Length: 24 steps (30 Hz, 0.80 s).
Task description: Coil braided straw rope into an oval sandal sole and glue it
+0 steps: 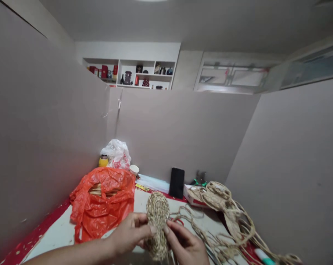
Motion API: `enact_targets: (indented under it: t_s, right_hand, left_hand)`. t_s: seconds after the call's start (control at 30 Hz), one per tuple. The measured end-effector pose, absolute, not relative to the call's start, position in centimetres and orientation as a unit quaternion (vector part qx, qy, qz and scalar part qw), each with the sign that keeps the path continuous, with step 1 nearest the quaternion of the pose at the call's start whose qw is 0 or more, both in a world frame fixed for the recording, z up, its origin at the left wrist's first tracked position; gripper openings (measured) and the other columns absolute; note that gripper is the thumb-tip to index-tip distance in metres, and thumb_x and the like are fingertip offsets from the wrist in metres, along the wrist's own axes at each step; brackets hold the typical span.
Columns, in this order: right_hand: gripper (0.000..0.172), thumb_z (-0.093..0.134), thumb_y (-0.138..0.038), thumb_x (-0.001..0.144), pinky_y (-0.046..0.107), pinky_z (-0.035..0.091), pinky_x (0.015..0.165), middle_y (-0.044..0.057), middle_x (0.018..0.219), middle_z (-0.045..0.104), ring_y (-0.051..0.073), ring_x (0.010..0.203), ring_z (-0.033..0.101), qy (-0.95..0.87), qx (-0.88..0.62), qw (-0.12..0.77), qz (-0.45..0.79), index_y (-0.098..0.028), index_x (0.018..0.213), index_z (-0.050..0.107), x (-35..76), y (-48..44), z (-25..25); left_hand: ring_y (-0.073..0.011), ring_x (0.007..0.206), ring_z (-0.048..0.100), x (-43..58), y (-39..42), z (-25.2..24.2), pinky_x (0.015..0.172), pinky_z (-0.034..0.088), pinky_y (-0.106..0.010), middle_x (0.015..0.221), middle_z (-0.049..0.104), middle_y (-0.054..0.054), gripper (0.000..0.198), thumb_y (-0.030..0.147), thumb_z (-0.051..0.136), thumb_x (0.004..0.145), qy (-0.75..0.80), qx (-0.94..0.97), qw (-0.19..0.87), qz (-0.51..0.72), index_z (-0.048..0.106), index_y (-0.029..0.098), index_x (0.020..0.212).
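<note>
Between the two bare hands, near the middle of the table edge closest to the wearer, stands a braided straw sole (157, 215), narrow at its waist and rounded at the top. The left hand (130, 235) grasps its left side, thumb laid over the front and fingers bent round the edge, while the right hand (188, 242) pinches the opposite edge between thumb and forefinger. Holding it at the waist probably steadies it best, since that is where it is slimmest, and gripping by the sides leaves most of the weave open to view. Its top tips away from the wearer, seemingly so that the broad front can be looked over. Just beyond the right fingertips, loose cords (193, 223) trail across the pale tabletop (58, 235) towards a heap of straw rope (218, 195), which may lie on that side to be within easy reach. Left of the grip sits a red plastic bag (96, 217), its mouth gaping over flat straw pieces (102, 190); it seems to serve as their container. Past the sole, a black phone (176, 183) leans upright against the grey partition (169, 129), likely for support, with green-handled pliers (200, 180) to its right, apart from the fingers.
</note>
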State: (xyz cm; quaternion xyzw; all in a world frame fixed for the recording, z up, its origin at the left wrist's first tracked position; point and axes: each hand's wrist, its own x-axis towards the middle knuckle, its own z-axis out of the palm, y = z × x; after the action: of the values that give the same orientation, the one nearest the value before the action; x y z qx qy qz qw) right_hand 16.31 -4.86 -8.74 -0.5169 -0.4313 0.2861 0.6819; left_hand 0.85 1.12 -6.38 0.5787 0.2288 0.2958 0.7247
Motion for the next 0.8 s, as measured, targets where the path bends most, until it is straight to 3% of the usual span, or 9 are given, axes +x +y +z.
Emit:
enact_targets:
  t_s: [0.1,0.23,0.43,0.6,0.8]
  right_hand:
    - [0.033,0.080,-0.044,0.063,0.028,0.057,0.063,0.009,0.073,0.076,0.024,0.069,0.070,-0.426,-0.521,0.669,0.315,-0.017,0.081,0.077,16.7,-5.5,-7.7]
    - [0.031,0.075,-0.044,0.070,0.030,0.056,0.066,0.009,0.078,0.076,0.023,0.071,0.069,-0.444,-0.522,0.651,0.325,-0.017,0.085,0.076,16.3,-5.8,-8.1]
    - [0.027,0.074,-0.040,0.073,0.029,0.054,0.072,0.008,0.079,0.075,0.022,0.078,0.068,-0.449,-0.505,0.634,0.375,-0.016,0.086,0.076,14.8,-6.1,-9.2]
    - [0.031,0.069,-0.040,0.077,0.027,0.052,0.062,0.007,0.079,0.073,0.021,0.072,0.067,-0.486,-0.468,0.589,0.445,-0.015,0.096,0.075,14.1,-6.5,-7.2]
    - [0.041,0.070,-0.035,0.073,0.029,0.050,0.065,0.002,0.070,0.067,0.017,0.063,0.063,-0.533,-0.474,0.550,0.435,-0.013,0.108,0.068,15.1,-6.0,-7.3]
  left_hand:
    - [-0.0173,0.079,0.060,0.3,0.8,-4.9,0.066,0.043,-0.025,0.091,0.067,-0.007,0.041,0.033,0.074,0.067,0.191,0.570,0.753,0.268,0.068,0.015,0.103]
    - [-0.0213,0.090,0.062,0.3,1.2,-5.3,0.083,0.044,-0.031,0.097,0.069,-0.010,0.042,0.031,0.075,0.068,0.180,0.551,0.771,0.264,0.068,0.013,0.105]
    - [-0.0224,0.083,0.066,0.8,0.9,-7.2,0.078,0.048,-0.033,0.090,0.072,-0.013,0.039,0.027,0.075,0.069,0.207,0.466,0.818,0.266,0.069,0.010,0.104]
    - [-0.0252,0.082,0.068,0.6,1.2,-6.8,0.072,0.052,-0.036,0.095,0.072,-0.015,0.033,0.019,0.071,0.071,0.205,0.405,0.844,0.286,0.068,0.010,0.103]
    - [-0.0204,0.073,0.069,-0.2,2.8,-4.8,0.068,0.053,-0.032,0.086,0.074,-0.011,0.026,0.016,0.068,0.073,0.203,0.359,0.842,0.349,0.068,0.009,0.099]
